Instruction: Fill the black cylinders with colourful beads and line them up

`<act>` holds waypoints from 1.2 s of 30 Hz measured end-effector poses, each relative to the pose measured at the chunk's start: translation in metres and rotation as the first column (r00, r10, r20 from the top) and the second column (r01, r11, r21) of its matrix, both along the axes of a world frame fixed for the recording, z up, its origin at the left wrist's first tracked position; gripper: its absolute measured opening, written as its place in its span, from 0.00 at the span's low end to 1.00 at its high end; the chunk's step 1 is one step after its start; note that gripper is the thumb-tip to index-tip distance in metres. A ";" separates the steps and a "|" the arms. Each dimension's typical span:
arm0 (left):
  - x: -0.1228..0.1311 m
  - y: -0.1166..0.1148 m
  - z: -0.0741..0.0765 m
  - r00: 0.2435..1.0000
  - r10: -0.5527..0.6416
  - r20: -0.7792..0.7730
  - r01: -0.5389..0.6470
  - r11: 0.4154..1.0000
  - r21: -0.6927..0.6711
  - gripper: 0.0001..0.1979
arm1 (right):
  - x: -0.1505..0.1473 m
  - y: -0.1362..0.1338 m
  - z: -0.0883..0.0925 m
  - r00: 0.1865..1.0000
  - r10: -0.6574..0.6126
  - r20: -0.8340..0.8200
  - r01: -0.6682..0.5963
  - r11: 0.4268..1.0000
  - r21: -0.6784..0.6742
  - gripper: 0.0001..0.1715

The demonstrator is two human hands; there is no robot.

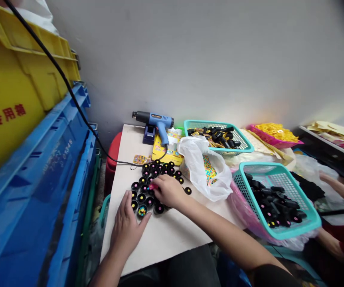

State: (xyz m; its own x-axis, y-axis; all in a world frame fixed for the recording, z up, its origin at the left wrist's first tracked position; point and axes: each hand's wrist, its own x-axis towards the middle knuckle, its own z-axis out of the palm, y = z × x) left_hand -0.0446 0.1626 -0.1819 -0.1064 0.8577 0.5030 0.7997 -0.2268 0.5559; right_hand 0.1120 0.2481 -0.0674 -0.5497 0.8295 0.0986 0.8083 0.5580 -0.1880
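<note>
My feed's pale flat desk (167,236) has round black plastic cups (141,198) bunched beside an open white plastic bag (194,151) of multicoloured pellets (209,171), probably for easy reach. My left hand (127,225) spreads wide, seemingly fencing cups in; my right hand (168,191) has its grip pinching a small hot-pink piece (153,186) over them.

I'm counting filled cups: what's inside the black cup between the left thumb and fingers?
Small blue and yellow pieces show in the black cup, framed by the left hand. They hide the cup's bottom, so what lies deeper, and how deep they go, cannot be seen.
</note>
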 end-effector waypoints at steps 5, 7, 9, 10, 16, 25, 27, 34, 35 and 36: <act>0.001 0.000 0.002 1.000 0.007 0.003 -0.007 1.000 0.007 0.45 | -0.011 0.003 0.002 0.981 0.091 0.171 -0.109 0.989 0.099 0.09; 0.001 0.000 0.003 1.000 0.013 0.007 -0.013 1.000 0.016 0.45 | -0.015 0.002 0.001 0.973 0.117 0.201 -0.144 0.981 0.128 0.09; 0.001 0.000 0.004 1.000 0.017 0.000 -0.017 1.000 0.020 0.45 | -0.014 -0.001 0.004 0.968 0.135 0.213 -0.168 0.974 0.149 0.09; 0.001 0.000 0.004 1.000 0.017 -0.006 -0.017 1.000 0.022 0.45 | -0.011 -0.003 0.008 0.967 0.137 0.217 -0.172 0.973 0.156 0.10; 0.000 0.000 0.003 1.000 -0.003 -0.020 0.003 1.000 0.021 0.44 | 0.073 0.004 0.063 0.965 -0.235 -0.115 0.261 0.901 0.345 0.15; 0.001 0.003 -0.002 1.000 0.010 -0.018 -0.009 0.998 0.055 0.44 | 0.195 0.075 0.041 0.619 -0.753 0.225 0.772 0.636 0.004 0.16; 0.002 0.003 -0.003 1.000 0.010 -0.025 -0.009 0.998 0.069 0.44 | 0.198 0.086 0.028 0.647 -0.731 0.217 0.757 0.651 -0.064 0.19; 0.001 0.003 0.000 1.000 0.019 -0.019 -0.019 0.999 0.040 0.44 | 0.211 0.104 0.013 0.783 -0.622 -0.009 0.579 0.735 -0.353 0.15; 0.001 0.003 0.000 1.000 0.021 -0.019 -0.020 0.999 0.044 0.44 | 0.214 0.103 0.014 0.780 -0.622 -0.065 0.559 0.741 -0.373 0.14; 0.001 0.003 0.000 1.000 0.019 -0.021 -0.018 0.999 0.050 0.44 | 0.216 0.100 0.014 0.770 -0.625 -0.124 0.543 0.746 -0.386 0.13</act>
